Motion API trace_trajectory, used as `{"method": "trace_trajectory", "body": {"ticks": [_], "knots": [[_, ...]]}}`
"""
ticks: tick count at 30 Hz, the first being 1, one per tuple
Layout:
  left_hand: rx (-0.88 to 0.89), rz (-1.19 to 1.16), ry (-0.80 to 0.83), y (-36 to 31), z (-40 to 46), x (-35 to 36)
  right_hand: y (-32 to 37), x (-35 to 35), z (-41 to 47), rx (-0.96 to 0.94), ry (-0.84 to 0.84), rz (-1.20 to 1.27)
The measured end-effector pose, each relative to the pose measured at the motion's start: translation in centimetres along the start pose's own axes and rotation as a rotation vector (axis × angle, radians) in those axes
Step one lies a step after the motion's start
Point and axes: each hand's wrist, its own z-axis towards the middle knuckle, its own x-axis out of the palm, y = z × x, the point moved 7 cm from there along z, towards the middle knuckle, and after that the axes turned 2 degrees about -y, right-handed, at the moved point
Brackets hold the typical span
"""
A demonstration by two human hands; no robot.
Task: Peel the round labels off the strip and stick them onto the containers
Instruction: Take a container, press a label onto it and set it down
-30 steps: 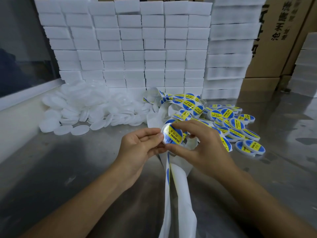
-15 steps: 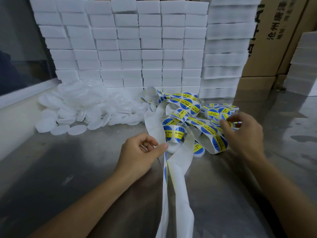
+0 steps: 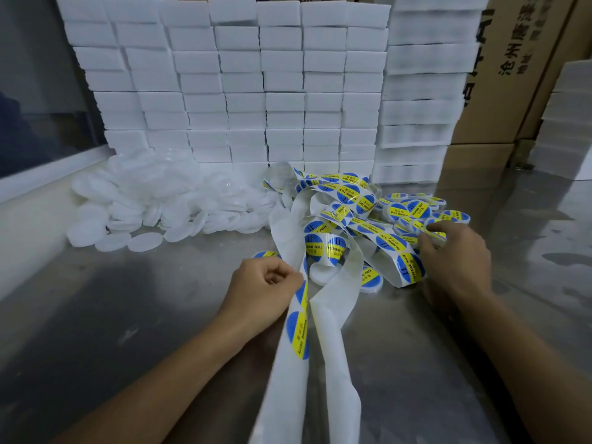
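Your left hand (image 3: 267, 283) curls and pinches the label strip (image 3: 296, 318) at desk (image 3: 128, 331) centre. Your right hand (image 3: 455, 261) rests fingers-down on the labelled containers (image 3: 413, 209) at right; its grip cannot be determined. Since the earlier frame it has released the container held between both hands

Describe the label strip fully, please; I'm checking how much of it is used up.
The label strip is a long ribbon of glossy white backing paper carrying round blue-and-yellow labels printed "SOLDERING PASTE". It lies twisted and looped over the steel table; the far tangle is still full of labels, while the near lengths running out of view are mostly bare. The left hand pinches it at its edge. It drapes over some labelled containers.
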Motion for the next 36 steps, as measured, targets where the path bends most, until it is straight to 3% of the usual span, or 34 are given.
{"method": "trace_trajectory", "body": {"ticks": [4,7,12,18,24,27,31,36], "knots": [[-0.001,0.000,0.027,0.2,0.1,0.0,4.1,-1.5,-1.5,-0.211,-0.077,0.181],[0.029,0.000,0.019,0.2,0.2,0.1,6.9,-1.0,-3.4,-0.298,0.061,0.280],[0.129,0.022,-0.024,-0.3,0.3,-0.1,8.4,1.9,-5.5,-0.299,0.325,-0.008],[0.524,0.250,-0.020,-3.5,-1.3,0.4,8.6,0.9,-6.0,-0.272,0.140,0.002],[0.618,0.447,-0.003,-5.0,-3.0,1.8,9.2,0.1,-6.3,-0.186,0.093,0.344],[0.551,0.357,0.071,-4.9,-2.8,2.0,10.1,0.6,-7.1,-0.152,0.186,0.575],[0.469,0.141,0.159,-4.8,-2.5,2.0,11.9,2.1,-9.3,-0.134,0.468,0.803],[0.288,-0.345,0.300,-4.2,-1.7,1.8,12.0,2.1,-9.2,-0.122,0.485,0.930]]}}
